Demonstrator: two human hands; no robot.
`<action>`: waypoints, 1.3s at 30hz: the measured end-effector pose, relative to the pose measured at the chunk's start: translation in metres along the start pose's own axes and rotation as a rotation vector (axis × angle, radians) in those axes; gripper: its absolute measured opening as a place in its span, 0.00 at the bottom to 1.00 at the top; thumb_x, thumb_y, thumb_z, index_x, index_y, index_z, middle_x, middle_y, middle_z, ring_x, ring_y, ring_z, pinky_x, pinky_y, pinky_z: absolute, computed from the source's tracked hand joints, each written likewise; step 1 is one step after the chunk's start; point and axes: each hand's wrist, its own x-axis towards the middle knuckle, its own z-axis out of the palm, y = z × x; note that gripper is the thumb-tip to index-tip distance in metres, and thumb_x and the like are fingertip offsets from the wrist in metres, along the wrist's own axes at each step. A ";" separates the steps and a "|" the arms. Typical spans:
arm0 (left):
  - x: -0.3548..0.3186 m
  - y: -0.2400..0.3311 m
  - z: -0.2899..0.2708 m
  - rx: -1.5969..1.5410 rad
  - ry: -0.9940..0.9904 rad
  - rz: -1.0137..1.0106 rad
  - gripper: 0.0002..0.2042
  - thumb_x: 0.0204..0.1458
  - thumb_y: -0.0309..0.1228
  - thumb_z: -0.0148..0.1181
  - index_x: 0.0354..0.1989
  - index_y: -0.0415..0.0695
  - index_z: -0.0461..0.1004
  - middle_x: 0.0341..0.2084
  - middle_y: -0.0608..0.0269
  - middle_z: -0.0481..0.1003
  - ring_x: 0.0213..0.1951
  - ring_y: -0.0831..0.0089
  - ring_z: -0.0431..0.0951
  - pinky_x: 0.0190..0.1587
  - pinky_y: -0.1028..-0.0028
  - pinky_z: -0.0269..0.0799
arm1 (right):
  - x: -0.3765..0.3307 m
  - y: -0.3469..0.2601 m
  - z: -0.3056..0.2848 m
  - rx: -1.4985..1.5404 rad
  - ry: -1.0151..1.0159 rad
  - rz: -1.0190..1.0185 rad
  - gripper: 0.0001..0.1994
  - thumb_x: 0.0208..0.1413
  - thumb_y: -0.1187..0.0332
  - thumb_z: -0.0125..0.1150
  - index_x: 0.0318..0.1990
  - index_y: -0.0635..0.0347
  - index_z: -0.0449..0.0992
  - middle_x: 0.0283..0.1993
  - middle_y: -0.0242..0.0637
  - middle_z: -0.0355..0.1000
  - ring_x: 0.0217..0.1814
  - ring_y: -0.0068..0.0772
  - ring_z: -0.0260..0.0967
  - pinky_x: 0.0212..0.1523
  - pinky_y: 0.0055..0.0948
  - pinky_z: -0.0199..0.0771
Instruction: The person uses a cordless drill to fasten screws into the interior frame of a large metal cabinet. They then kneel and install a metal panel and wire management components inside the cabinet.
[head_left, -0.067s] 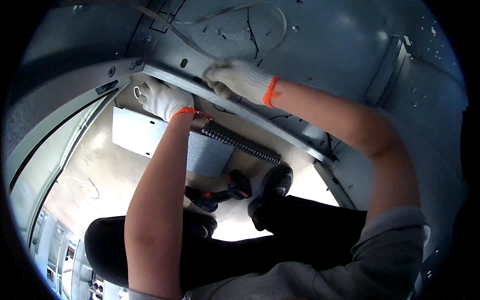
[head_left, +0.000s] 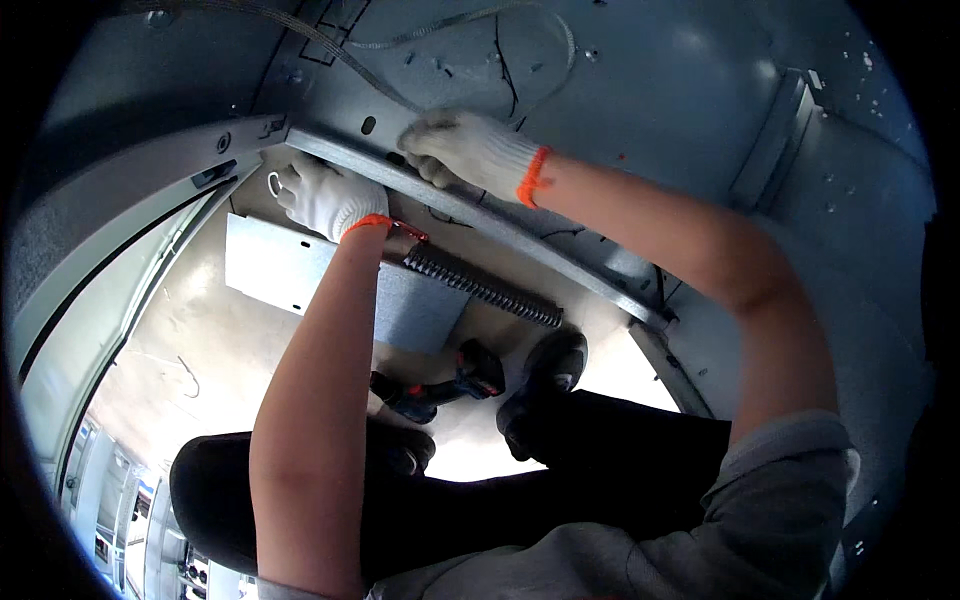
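Both of my hands wear white knit gloves with orange cuffs. My left hand is closed just below the left end of a grey metal rail. A thin white curved piece sticks out beside its fingers; what lies inside the grip is hidden. Above the rail, my right hand has its fingers curled in, and whatever they hold cannot be seen. A braided grey cable runs down toward that hand from the upper left. Under my left wrist shows a red-handled tool, partly covered.
A black ribbed strip lies across a flat metal plate below the rail. The cordless power tool rests near my shoes. A metal-framed edge curves along the left, and a sheet-metal panel spans the top.
My right hand has shifted slightly left along the rail, its forearm with it. The left hand stays in place.
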 end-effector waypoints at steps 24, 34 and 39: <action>-0.003 0.000 -0.007 0.071 -0.067 0.007 0.28 0.57 0.43 0.61 0.64 0.46 0.67 0.64 0.50 0.65 0.65 0.52 0.64 0.66 0.59 0.64 | -0.127 0.044 -0.055 -0.442 -0.192 0.415 0.53 0.61 0.25 0.44 0.58 0.83 0.71 0.53 0.65 0.75 0.57 0.53 0.73 0.61 0.42 0.70; -0.004 -0.003 -0.001 0.027 -0.030 0.047 0.30 0.61 0.51 0.55 0.68 0.50 0.65 0.64 0.50 0.65 0.66 0.53 0.63 0.67 0.60 0.63 | -0.204 0.122 -0.092 -0.417 -0.134 0.570 0.42 0.66 0.29 0.40 0.63 0.63 0.74 0.58 0.50 0.72 0.61 0.47 0.69 0.63 0.40 0.68; -0.003 0.001 0.001 0.095 -0.028 0.040 0.27 0.62 0.48 0.55 0.66 0.49 0.68 0.64 0.51 0.65 0.66 0.53 0.64 0.69 0.61 0.62 | -0.232 0.154 -0.105 -0.451 -0.135 0.599 0.44 0.66 0.28 0.37 0.58 0.65 0.76 0.52 0.53 0.75 0.55 0.49 0.72 0.59 0.42 0.70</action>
